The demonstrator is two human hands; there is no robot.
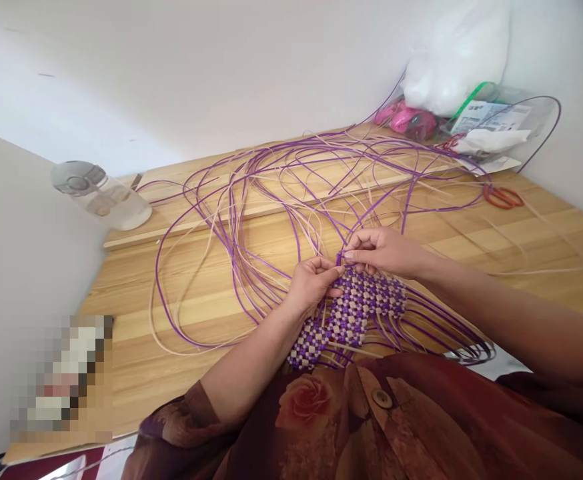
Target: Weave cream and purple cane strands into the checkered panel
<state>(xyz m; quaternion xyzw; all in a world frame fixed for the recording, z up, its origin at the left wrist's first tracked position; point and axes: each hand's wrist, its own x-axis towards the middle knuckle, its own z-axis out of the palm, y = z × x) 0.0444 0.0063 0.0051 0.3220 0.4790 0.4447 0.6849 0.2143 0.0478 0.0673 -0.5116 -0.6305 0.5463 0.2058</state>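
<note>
Rose-printed shirt (371, 427) along the bottom, purple-and-beige weave (352, 310) just below centre, left hand (316, 283) with grip pinching its upper edge, right hand (379, 252) pinching a purple strand (339, 257), bottle (109, 198) upper left.

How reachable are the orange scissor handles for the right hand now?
Probably yes: the orange scissor handles look mostly uncovered on the table, though the right hand is occupied at the woven piece.

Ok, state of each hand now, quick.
Left hand: closed, pinching the woven piece at its upper corner.
Right hand: closed, thumb and finger on a purple strand at that corner.
</note>
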